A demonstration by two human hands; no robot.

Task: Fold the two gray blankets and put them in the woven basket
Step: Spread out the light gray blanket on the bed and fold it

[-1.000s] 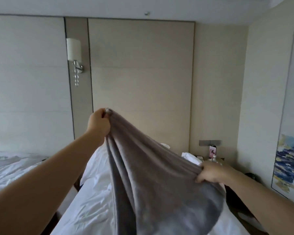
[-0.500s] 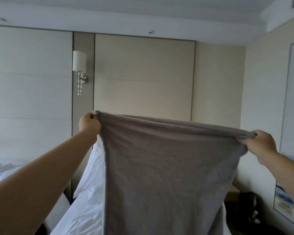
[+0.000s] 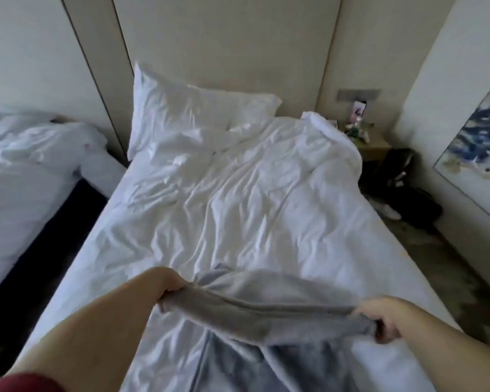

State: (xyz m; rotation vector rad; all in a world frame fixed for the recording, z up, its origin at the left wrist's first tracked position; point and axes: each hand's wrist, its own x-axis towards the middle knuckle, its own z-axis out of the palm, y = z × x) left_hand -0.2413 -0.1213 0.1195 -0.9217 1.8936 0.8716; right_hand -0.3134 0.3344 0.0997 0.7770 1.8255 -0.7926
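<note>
Over the near edge of the bed (image 3: 252, 199), you are holding the gray blanket (image 3: 266, 314) by one long edge, stretching it between both hands just above the white duvet. Your left hand (image 3: 169, 284) is gripping one end, its fingers curling round a bunched corner. Your right hand (image 3: 379, 319) is pinching the other end, with thumb and fingers closing on the cloth.

You seem to be pulling the edge taut so it runs straight and the cloth can settle flat, using the bed as a folding surface. Some of the blanket is billowing past the held edge toward the middle of the bed. A darker gray stretch is lying below it at the near edge, and I cannot tell whether that is the same blanket or the second one. Folding looks as if it is only beginning, and the woven basket is not showing anywhere.

Farther out, a white pillow (image 3: 198, 108) is leaning against the wall panel at the head of the bed. Beyond the left edge, across a dark gap, a second bed (image 3: 26, 171) is carrying rumpled white bedding. Off the far right corner, a nightstand (image 3: 375, 145) is holding small items too blurred to name. A dark bag (image 3: 402, 171) is sitting on the floor beside it, under a painting (image 3: 475, 154) hanging on the right wall.
</note>
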